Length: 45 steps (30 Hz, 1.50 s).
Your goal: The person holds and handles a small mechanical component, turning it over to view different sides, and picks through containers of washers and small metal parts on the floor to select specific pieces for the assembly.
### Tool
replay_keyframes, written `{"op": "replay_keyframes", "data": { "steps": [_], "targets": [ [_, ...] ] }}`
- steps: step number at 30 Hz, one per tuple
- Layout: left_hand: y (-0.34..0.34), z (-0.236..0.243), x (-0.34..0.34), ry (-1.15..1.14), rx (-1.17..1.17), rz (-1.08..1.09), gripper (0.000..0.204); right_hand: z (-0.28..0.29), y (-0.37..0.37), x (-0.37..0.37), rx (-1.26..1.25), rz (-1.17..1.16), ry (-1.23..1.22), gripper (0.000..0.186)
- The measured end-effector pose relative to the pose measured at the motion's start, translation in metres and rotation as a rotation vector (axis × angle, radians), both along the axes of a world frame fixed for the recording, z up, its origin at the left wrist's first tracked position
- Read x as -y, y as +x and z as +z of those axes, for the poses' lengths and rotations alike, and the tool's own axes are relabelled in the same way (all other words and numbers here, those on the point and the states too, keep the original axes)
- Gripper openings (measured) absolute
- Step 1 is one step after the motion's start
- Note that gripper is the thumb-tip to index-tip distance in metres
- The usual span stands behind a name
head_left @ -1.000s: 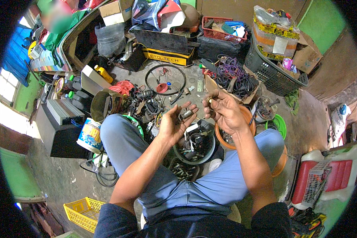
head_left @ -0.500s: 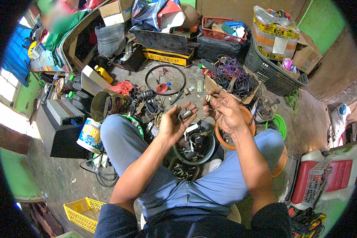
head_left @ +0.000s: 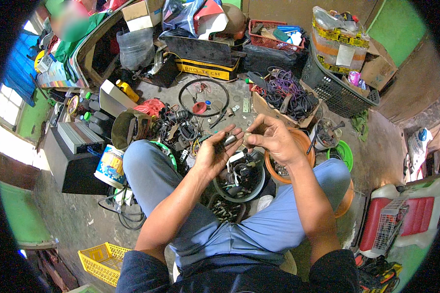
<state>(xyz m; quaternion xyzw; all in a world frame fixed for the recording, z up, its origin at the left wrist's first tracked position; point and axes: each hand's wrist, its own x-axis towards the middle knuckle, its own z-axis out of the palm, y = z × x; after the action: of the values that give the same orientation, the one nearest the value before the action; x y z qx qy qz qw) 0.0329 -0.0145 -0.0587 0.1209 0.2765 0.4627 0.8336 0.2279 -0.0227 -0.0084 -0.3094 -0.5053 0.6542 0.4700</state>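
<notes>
Palm up, my left hand carries a small grey metal cylinder across its fingers, which are partly curled. Close beside it, my right hand pinches a small brass-coloured piece between thumb and fingertips; its exact kind is too small to tell. The piece is right by the left fingertips, and I cannot tell whether they touch. Below both hands, between my legs, is a clear round tub of dark and white parts. An orange basin with small metal parts is partly hidden behind my right hand.
Ahead on the floor lies a black ring-shaped belt. A carton of purple and black wires sits to its right, and tangled parts are heaped at left. A green basin stands beyond my right knee, a yellow crate behind left.
My right hand has come left and down, bringing the brass-coloured piece to the left fingertips. The left hand stays nearly in place with the metal cylinder.
</notes>
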Motion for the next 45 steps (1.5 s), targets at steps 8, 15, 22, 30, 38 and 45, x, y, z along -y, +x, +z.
{"op": "replay_keyframes", "data": {
  "steps": [8, 15, 22, 30, 38, 45],
  "targets": [
    [-0.002, -0.009, -0.001, 0.020, -0.057, 0.024, 0.045, 0.006, -0.002, 0.005, 0.684, 0.144, 0.351, 0.019],
    [-0.005, -0.017, -0.004, -0.037, -0.208, 0.095, 0.036, -0.019, 0.002, 0.003, 1.009, 0.148, 0.387, 0.023],
    [-0.006, -0.019, -0.004, -0.009, -0.193, 0.023, 0.035, -0.027, 0.005, 0.006, 1.232, 0.162, 0.476, 0.018],
    [-0.007, -0.012, -0.003, -0.076, -0.039, 0.001, 0.050, -0.033, 0.008, 0.006, 1.201, 0.243, 0.472, 0.019],
    [-0.009, -0.005, -0.001, -0.059, -0.070, -0.018, 0.061, -0.006, -0.009, 0.003, 0.904, -0.039, 0.438, 0.023],
    [-0.004, -0.002, 0.001, -0.034, -0.007, -0.053, 0.074, -0.009, -0.011, 0.003, 0.900, -0.235, 0.653, 0.021]
  ]
}}
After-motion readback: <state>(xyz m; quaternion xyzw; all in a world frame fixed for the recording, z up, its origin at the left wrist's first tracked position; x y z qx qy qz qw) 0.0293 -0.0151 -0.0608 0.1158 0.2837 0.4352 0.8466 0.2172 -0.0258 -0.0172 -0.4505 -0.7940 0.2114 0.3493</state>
